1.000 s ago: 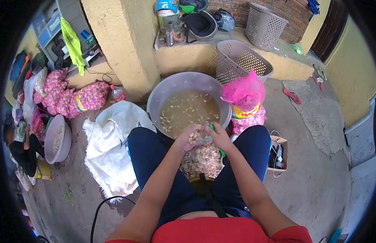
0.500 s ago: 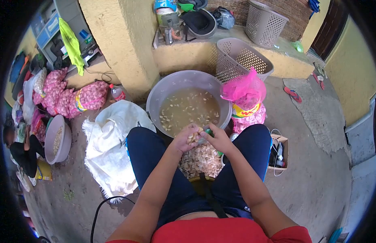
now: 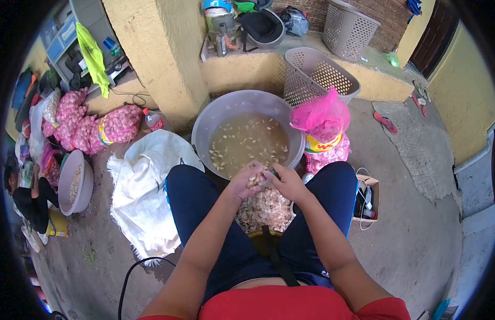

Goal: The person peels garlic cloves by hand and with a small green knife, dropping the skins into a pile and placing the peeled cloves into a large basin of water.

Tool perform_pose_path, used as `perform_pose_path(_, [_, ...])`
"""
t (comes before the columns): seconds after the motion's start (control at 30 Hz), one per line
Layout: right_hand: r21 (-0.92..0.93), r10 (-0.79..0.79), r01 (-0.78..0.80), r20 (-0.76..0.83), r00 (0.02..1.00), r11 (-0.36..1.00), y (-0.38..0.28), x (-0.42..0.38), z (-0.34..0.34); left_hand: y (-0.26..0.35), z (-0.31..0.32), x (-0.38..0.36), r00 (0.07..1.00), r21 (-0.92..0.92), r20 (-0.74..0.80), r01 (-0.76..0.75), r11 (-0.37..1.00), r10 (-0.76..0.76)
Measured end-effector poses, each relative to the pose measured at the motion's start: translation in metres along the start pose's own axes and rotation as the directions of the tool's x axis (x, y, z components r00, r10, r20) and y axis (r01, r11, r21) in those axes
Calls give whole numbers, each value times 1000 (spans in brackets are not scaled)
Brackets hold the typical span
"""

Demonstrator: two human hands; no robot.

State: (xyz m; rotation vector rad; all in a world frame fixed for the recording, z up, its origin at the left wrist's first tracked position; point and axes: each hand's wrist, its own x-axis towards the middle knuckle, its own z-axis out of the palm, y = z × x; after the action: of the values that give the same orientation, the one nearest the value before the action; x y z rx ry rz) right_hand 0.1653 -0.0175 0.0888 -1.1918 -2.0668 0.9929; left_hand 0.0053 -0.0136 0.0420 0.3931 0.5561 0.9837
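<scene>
Garlic cloves [image 3: 252, 181] lie in my left hand [image 3: 246, 180], whose fingers are curled around them. My right hand [image 3: 286, 182] is closed beside it, its thumb and fingertips meeting the cloves. A small green-handled tool [image 3: 276, 172] shows partly between the right fingers; its blade or tip cannot be made out. Below both hands, a heap of garlic skins [image 3: 264, 210] fills a container between my knees. Just beyond the hands stands a large grey basin [image 3: 204, 120] of cloudy water, with peeled cloves [image 3: 247, 140] in it.
A pink mesh bag of garlic [image 3: 327, 125] stands right of the basin, near a perforated basket [image 3: 303, 74]. A white sack [image 3: 143, 197] lies at left. Garlic bags [image 3: 117, 128] and another person [image 3: 31, 197] beside a basin [image 3: 87, 186] are farther left. A box [image 3: 371, 200] sits by my right knee.
My hands stay together over the skins with only small finger movements. Less of the green handle shows now. The view has shifted slightly.
</scene>
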Motion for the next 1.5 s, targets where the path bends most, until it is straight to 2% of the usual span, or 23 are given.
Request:
perform_pose_path(0.17, [-131,-26,12,-106,994,991,12,3,11,-9,-3,4,996,-43,-52,-69,997,66])
perform_pose_path(0.27, [-223,-72,37,-150,986,974,10,4,14,-12,-3,4,996,-88,-30,-88,992,85])
perform_pose_path(0.47, [-349,-91,40,-132,987,936,2,4,13,-17,-2,4,991,-107,-96,-103,989,93])
perform_pose_path(0.57, [-395,-138,74,-137,981,916,3,3,13,-16,9,0,974,-75,-194,-137,988,120])
perform_pose_path(0.67, [-380,-159,102,-123,980,919,-2,2,9,-13,17,-5,961,-74,-236,-162,984,141])
perform_pose_path(0.77, [-279,-81,54,-83,993,959,-2,2,7,-15,12,-2,968,-82,-215,-153,985,133])
perform_pose_path(0.87, [-141,63,-76,-99,993,987,1,0,5,-13,-10,9,988,-220,-143,-84,972,54])
perform_pose_path(0.97, [194,145,-98,-248,958,976,16,5,10,-5,-7,4,999,-64,-35,24,998,-26])
perform_pose_path(1.07, [273,200,-166,-102,975,948,17,6,6,-12,6,0,997,-99,6,82,992,-82])
perform_pose_path(1.17, [225,223,-200,-80,972,954,28,7,11,-14,8,2,994,35,-79,81,996,-78])
perform_pose_path(1.27, [521,362,-307,-5,932,797,25,8,7,-9,17,-4,998,101,-61,16,995,-10])
perform_pose_path(1.37, [761,451,-305,19,892,572,34,9,15,-14,11,-1,962,404,-241,-17,914,125])
perform_pose_path(1.4, [804,472,-340,83,878,489,34,8,14,-17,6,3,951,545,-159,-139,827,264])
perform_pose_path(1.47, [860,493,-405,219,842,310,32,8,12,-23,-2,8,871,748,62,-364,555,488])
perform_pose_path(1.5, [871,476,-414,255,842,266,32,8,12,-22,0,7,860,760,79,-379,528,504])
